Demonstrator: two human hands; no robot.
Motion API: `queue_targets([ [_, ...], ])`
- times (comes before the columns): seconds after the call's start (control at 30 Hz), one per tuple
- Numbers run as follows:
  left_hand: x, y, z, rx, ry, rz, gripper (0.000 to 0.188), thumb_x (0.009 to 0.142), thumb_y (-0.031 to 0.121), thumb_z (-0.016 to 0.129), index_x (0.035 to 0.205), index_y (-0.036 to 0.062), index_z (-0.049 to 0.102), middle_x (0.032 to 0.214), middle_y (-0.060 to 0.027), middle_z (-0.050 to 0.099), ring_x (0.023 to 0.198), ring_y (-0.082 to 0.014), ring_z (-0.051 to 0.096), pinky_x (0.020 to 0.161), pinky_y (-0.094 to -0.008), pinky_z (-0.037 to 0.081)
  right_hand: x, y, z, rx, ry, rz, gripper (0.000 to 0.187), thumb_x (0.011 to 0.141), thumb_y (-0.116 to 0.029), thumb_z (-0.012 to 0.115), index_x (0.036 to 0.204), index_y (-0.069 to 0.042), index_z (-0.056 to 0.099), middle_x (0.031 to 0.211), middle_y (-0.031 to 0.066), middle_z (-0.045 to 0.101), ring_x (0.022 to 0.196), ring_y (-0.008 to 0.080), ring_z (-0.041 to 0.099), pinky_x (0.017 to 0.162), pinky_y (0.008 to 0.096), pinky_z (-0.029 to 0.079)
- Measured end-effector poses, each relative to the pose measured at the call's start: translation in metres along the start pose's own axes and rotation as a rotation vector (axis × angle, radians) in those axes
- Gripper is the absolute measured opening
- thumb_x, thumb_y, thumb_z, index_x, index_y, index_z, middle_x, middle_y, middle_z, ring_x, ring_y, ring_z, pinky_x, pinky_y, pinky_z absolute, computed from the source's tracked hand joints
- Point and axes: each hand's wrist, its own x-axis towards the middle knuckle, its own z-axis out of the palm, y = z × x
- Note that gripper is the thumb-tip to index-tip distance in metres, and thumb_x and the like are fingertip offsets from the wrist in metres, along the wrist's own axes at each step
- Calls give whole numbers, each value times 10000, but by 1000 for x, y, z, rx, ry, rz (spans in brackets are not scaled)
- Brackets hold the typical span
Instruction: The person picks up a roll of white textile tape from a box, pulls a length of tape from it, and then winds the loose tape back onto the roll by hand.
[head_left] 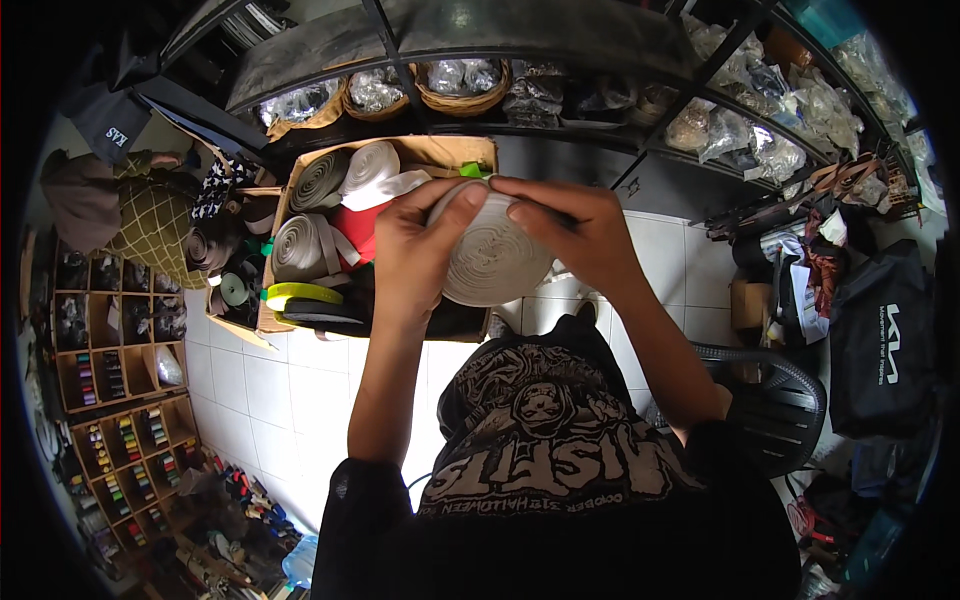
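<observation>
Between my two hands is a wide, cream-white roll of webbing [495, 255], its spiral of wound layers facing up. My left hand [420, 235] grips its left and far edge, thumb laid on the top face. My right hand [575, 225] pinches at the far right edge, its thumb and forefinger close to the left fingertips. Just beyond the fingers a bit of bright green [472, 170] shows. Left of the roll stands an open cardboard box [450, 152] with several webbing rolls in it: a grey one [300, 248], a white one [370, 168] and a yellow one [303, 295].
Dark shelves [570, 40] with wicker baskets [465, 100] and plastic-bagged goods run along the far side. A black chair [790, 400] stands at my right, near a black bag [885, 340]. Wooden cubbyholes with thread spools [130, 445] are at left. Another person [150, 215] is at the far left.
</observation>
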Motion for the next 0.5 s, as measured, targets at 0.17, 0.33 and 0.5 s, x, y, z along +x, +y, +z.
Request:
queue_targets([
  [0.17, 9, 4, -4, -23, 249, 150, 323, 821, 164, 717, 1061, -44, 656, 936, -89, 670, 830, -114, 591, 776, -236, 461, -5, -3, 13, -144, 103, -98, 440, 790, -194, 726, 1209, -118, 615, 898, 122, 693, 688, 91, 607, 614, 248, 472],
  [0.33, 11, 15, -14, -9, 323, 260, 331, 817, 177, 722, 1039, -59, 659, 1012, -120, 664, 910, -146, 596, 861, -261, 445, -9, -11, 10, -189, 42, 52, 497, 806, -112, 689, 1275, -45, 540, 1110, 122, 658, 960, 139, 625, 840, 270, 483],
  [0.5, 13, 13, -9, -149, 366, 320, 328, 839, 187, 698, 1047, -61, 648, 1043, -134, 652, 929, -158, 594, 872, -273, 446, -7, -8, 20, -178, 91, -29, 528, 826, -110, 672, 1318, -46, 493, 1096, 116, 661, 914, 116, 631, 789, 250, 494],
])
